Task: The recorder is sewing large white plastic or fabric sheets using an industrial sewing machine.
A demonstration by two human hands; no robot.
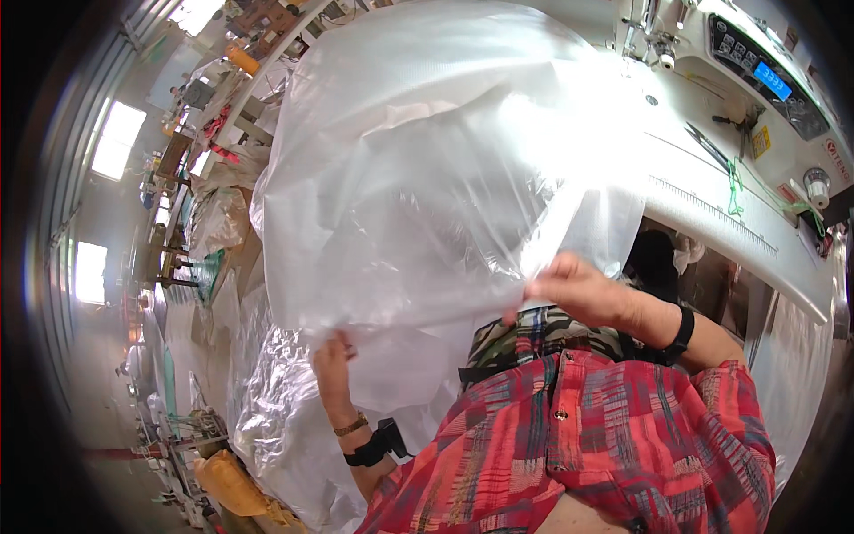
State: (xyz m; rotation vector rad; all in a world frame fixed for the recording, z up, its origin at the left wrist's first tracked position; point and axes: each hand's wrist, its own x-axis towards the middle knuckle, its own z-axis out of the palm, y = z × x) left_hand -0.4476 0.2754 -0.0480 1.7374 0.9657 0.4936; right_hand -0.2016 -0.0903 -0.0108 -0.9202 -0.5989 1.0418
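A large translucent plastic sheet (400,205) spreads over the work table and hangs down towards my lap. My left hand (333,363) is at the sheet's near left corner, fingers curled in and closed on the edge. To the right, my right hand (578,289) grips the same near edge between thumb and fingers, slightly blurred. Between the two hands the edge runs fairly straight, with creases and bright glare above it. More of the plastic hangs below that edge, beside my left forearm.
An industrial sewing machine (774,80) with a lit panel stands at the right. On its white table (676,160) are a pair of snips (709,144), green thread (735,189) and a ruler strip (716,216). Crumpled plastic (276,400) piles up at the left.
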